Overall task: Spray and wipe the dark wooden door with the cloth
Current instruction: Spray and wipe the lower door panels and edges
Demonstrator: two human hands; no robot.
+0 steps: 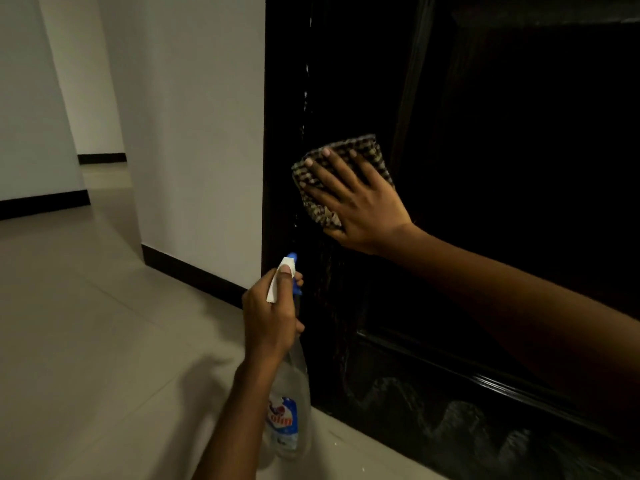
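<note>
Both hands work: the right hand (360, 199), fingers spread flat, presses the checked cloth (341, 174) against the door (502, 168); the left hand (272, 313) grips the spray bottle (285, 403) below. Wiping is under way; next, sweeping across the wet streaks seems due.

Residential interior hallway: plain white walls (194, 116), black skirting (194, 271), pale floor tiles (86, 323), panelled dark wooden door (502, 133).

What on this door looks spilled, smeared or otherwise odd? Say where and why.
A broken line of white droplets runs down the dark door near its left edge, above and beside the cloth under the right hand: it looks like unwiped spray. Pale zigzag marks cross the bottom panel, smears or carving unclear.
</note>
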